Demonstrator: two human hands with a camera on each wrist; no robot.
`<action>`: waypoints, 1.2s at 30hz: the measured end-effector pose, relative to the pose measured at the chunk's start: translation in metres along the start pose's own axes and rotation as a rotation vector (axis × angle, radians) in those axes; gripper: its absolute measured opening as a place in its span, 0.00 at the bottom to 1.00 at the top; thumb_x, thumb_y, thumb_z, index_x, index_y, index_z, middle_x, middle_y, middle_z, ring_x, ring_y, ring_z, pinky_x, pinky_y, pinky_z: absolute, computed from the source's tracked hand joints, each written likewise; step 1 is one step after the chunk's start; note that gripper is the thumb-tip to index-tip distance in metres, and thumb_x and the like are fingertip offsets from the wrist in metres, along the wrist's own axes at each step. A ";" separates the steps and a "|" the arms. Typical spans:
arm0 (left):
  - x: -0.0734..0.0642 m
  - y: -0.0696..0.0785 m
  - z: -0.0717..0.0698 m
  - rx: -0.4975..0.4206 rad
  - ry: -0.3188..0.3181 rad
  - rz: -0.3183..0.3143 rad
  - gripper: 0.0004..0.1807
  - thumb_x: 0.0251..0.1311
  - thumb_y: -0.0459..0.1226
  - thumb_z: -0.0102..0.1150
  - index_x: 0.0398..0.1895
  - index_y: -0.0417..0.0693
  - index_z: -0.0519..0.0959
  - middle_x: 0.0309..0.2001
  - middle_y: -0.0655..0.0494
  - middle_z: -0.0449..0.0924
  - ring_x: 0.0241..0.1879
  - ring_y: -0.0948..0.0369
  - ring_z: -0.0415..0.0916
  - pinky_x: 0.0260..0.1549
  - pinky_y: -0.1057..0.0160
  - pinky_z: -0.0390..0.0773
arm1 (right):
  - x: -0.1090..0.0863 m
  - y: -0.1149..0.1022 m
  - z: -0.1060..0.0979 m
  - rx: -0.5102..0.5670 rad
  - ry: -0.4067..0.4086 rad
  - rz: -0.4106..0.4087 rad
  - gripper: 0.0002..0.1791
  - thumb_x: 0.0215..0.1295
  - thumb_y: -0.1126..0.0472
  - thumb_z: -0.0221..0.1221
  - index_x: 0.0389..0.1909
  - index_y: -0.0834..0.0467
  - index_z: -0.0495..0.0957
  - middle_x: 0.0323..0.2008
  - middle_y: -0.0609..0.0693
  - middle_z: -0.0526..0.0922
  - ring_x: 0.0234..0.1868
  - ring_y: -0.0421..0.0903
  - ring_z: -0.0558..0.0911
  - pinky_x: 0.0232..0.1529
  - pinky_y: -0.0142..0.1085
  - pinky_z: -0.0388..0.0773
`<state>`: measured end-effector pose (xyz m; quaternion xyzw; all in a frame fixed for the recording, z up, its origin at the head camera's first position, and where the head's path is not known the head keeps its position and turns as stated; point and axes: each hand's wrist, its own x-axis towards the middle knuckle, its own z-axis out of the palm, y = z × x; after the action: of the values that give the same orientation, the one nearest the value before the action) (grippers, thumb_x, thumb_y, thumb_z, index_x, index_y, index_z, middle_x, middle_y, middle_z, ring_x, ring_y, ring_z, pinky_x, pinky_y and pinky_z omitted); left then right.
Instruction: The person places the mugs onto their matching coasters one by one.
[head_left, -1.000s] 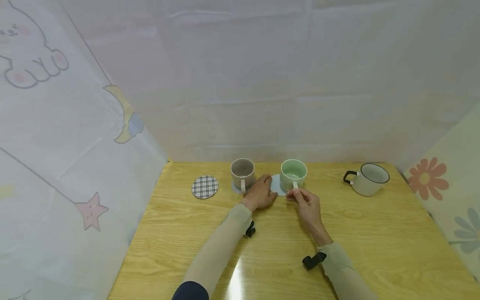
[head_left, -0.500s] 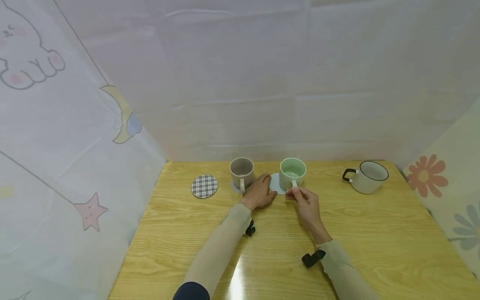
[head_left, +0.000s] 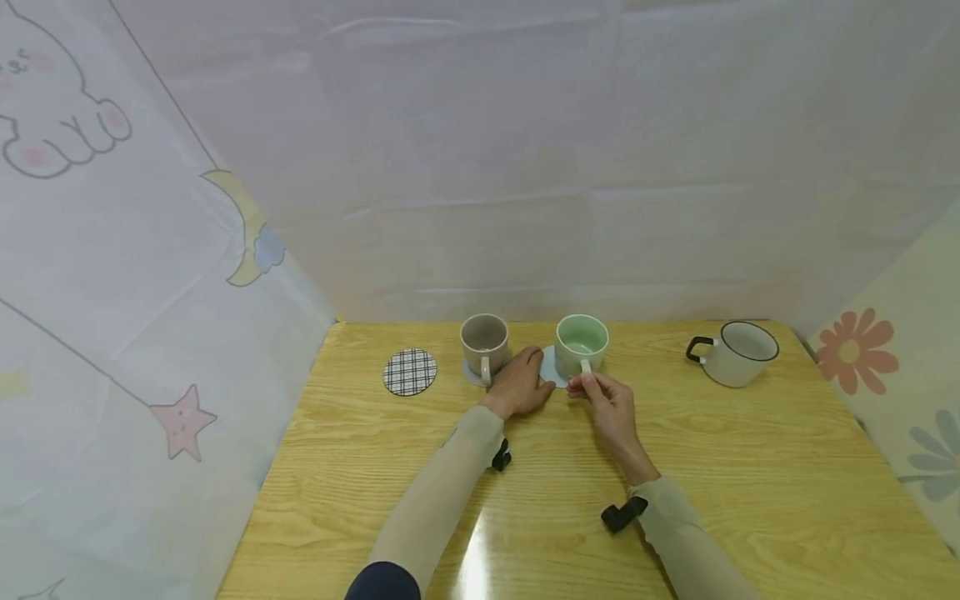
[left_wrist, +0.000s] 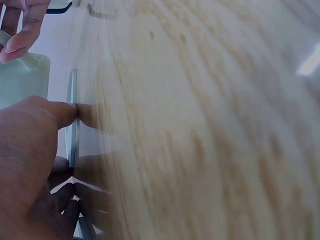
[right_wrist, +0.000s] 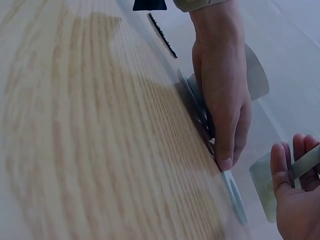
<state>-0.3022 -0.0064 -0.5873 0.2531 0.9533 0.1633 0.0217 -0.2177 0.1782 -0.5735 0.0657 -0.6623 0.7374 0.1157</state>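
1. The right hand (right_wrist: 300, 210) grips the handle (right_wrist: 306, 163) of a pale green mug (right_wrist: 261, 187), lower right.
2. The left hand (right_wrist: 222, 100) reaches down, a fingertip touching a pale blue coaster (right_wrist: 234, 197) on the wood-grained bench (right_wrist: 85, 130).
3. Behind the left hand, partly hidden, is a grey mug (right_wrist: 257, 75), with another coaster (right_wrist: 188, 92) beside it.
4. Farther up lies a dark-edged coaster (right_wrist: 162, 35), seen edge-on, near a black object (right_wrist: 150, 4) cut by the frame.

Cannot see the blue coaster (head_left: 549, 367) whole beneath the green mug (head_left: 579, 348), nor the grey coaster (head_left: 471, 377) beneath the brown mug (head_left: 483, 342); cannot follow the right hand (right_wrist: 296, 202) past the right wrist view's edge, or the table (head_left: 540, 500) below the head view's bottom.
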 end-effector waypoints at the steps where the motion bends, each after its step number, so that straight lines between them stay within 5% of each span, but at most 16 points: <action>1: 0.001 -0.001 0.002 0.000 0.000 -0.001 0.39 0.77 0.53 0.57 0.81 0.40 0.64 0.78 0.47 0.67 0.77 0.53 0.67 0.79 0.57 0.66 | 0.000 0.000 0.000 0.000 -0.002 -0.001 0.22 0.84 0.63 0.53 0.45 0.83 0.80 0.37 0.51 0.89 0.38 0.41 0.90 0.46 0.33 0.90; 20: 0.004 -0.005 0.009 -0.027 -0.040 -0.038 0.39 0.79 0.53 0.56 0.83 0.44 0.61 0.80 0.50 0.63 0.80 0.54 0.64 0.81 0.55 0.65 | 0.000 0.002 0.007 0.010 0.006 0.040 0.22 0.84 0.63 0.54 0.45 0.83 0.80 0.38 0.61 0.88 0.38 0.45 0.91 0.45 0.34 0.91; 29: 0.000 0.000 0.002 -0.014 -0.030 -0.034 0.39 0.79 0.52 0.56 0.83 0.42 0.61 0.81 0.49 0.63 0.80 0.54 0.64 0.81 0.57 0.64 | 0.002 0.004 0.006 -0.007 -0.001 0.062 0.22 0.85 0.61 0.54 0.46 0.82 0.81 0.38 0.56 0.88 0.39 0.46 0.91 0.49 0.44 0.91; 36: 0.005 -0.005 0.010 -0.014 -0.025 -0.019 0.38 0.78 0.53 0.57 0.82 0.43 0.62 0.79 0.49 0.64 0.79 0.54 0.65 0.80 0.57 0.65 | 0.003 0.005 0.006 -0.007 -0.006 0.075 0.22 0.85 0.61 0.54 0.46 0.82 0.81 0.38 0.56 0.88 0.39 0.42 0.90 0.48 0.37 0.91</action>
<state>-0.3076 -0.0049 -0.5979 0.2457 0.9542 0.1667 0.0371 -0.2228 0.1716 -0.5771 0.0426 -0.6670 0.7388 0.0862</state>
